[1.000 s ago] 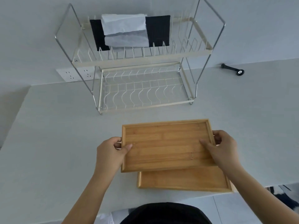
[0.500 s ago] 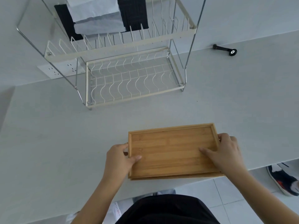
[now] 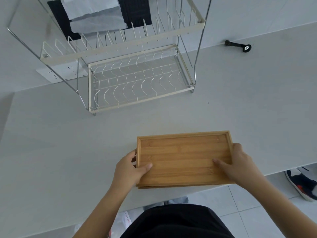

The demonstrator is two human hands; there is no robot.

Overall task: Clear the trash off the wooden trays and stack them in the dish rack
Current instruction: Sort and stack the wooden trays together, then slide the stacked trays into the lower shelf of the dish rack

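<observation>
Two wooden trays lie stacked near the front edge of the table. The upper tray [image 3: 183, 157] is bare inside and covers the lower tray [image 3: 171, 186], of which only a thin front edge shows. My left hand [image 3: 128, 167] grips the stack's left end, thumb on the upper tray's floor. My right hand [image 3: 238, 164] grips the right end the same way. The two-tier wire dish rack [image 3: 135, 83] stands behind the trays; its lower tier holds nothing.
The rack's upper tier carries a black item [image 3: 135, 9] and white paper or cloth [image 3: 96, 16]. A black tool [image 3: 238, 46] lies at the back right by the wall. A wall socket [image 3: 56, 73] sits behind the rack. A shoe [image 3: 301, 182] is on the floor at right.
The upper tray was offset above the lower one; it came down and toward me until it sat squarely on top. My view has shifted, so the rack now sits higher and larger.
</observation>
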